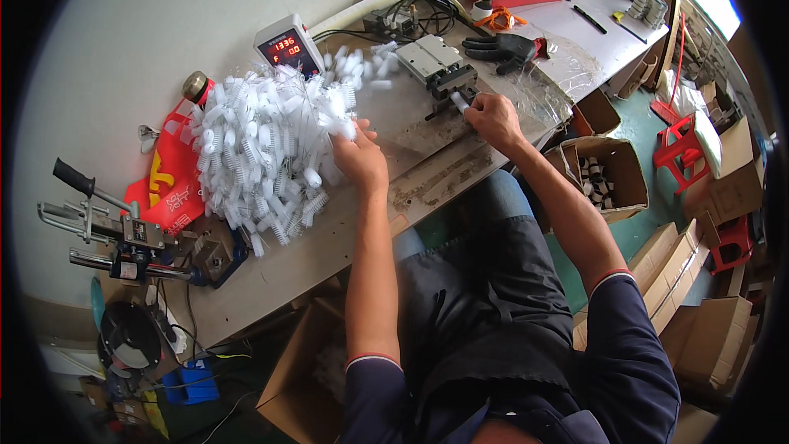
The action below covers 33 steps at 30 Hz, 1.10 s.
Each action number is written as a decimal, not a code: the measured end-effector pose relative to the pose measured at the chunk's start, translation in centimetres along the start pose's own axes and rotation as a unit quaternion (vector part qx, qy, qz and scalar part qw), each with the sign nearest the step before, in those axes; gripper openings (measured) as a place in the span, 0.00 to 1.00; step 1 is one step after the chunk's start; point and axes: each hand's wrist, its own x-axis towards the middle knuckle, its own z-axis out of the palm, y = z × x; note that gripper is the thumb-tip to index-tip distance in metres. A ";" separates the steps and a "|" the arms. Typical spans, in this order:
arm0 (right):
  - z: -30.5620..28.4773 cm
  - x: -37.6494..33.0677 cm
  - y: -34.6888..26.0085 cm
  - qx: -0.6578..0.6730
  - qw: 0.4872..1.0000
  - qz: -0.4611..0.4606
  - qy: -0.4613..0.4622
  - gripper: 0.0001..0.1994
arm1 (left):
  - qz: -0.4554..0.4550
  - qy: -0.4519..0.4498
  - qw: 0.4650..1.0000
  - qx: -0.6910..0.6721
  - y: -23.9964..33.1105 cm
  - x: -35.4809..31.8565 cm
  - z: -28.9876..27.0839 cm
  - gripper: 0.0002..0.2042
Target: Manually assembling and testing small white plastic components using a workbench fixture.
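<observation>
A large heap of small white bristle brushes (263,156) with thin wire stems covers the left part of the bench. At its right edge is my left hand (362,154), its thumb and fingers closed round a white brush (339,125) that looks slightly blurred. My right hand (493,119) pinches another white piece (459,101), seemingly the same kind of brush, its end against the front of a small metal clamping machine (433,64). My fingers hide the rest of that piece.
Behind the heap stands a box with a red digital display (289,48). A black glove (505,51) lies right of the machine. A lever press (140,238) and red bag (168,189) are at left. An open carton (629,173) stands right of my knees.
</observation>
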 end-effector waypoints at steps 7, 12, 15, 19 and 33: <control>0.2 0.2 0.6 0.003 1.000 -0.006 0.003 0.10 | 0.011 0.012 1.000 0.010 0.0 -0.2 0.1 0.11; 0.2 0.1 0.3 0.004 1.000 -0.020 0.005 0.10 | 0.025 0.013 0.999 0.030 0.4 -0.3 0.0 0.11; 0.8 0.1 -0.1 0.018 0.998 -0.001 0.059 0.11 | 0.045 0.008 0.998 0.049 -0.3 -0.1 -0.2 0.11; 1.1 -0.7 0.9 0.037 0.995 -0.010 0.089 0.11 | 0.029 -0.029 0.998 0.051 0.5 -0.9 0.6 0.12; 1.5 -1.2 1.3 0.094 0.988 -0.028 0.118 0.12 | 0.213 -0.184 0.920 0.273 2.0 -3.4 7.4 0.10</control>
